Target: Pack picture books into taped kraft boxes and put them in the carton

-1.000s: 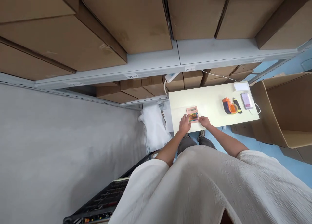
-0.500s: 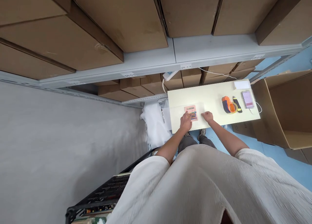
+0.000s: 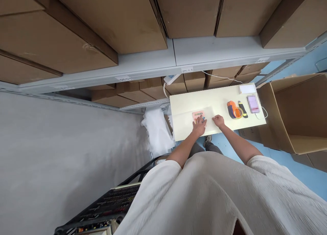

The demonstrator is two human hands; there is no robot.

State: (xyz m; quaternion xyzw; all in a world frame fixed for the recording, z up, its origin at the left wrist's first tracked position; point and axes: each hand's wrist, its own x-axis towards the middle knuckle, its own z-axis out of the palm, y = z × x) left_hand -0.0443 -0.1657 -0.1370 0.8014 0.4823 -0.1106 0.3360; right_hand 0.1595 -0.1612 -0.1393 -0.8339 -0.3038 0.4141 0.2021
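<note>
A small pink card pack with a colourful picture (image 3: 197,115) lies on the pale yellow table (image 3: 184,102), on or under a thin clear sheet (image 3: 185,120). My left hand (image 3: 199,127) rests on the pack's near edge with its fingers laid over it. My right hand (image 3: 218,120) sits just right of the pack on the sheet, fingers curled into a loose fist; what it holds, if anything, is too small to make out.
An orange tape dispenser (image 3: 234,109), a dark cutter (image 3: 243,109), a phone on a cable (image 3: 253,103) and a white pad (image 3: 246,88) lie at the table's right. An open cardboard box (image 3: 293,108) stands right. Shelves of boxes (image 3: 133,20) rise behind. White bags (image 3: 157,132) and a black crate (image 3: 107,207) sit left.
My right hand has left the pack's corner and moved a little to the right. My left hand has slid forward onto the pack. The view has shifted slightly.
</note>
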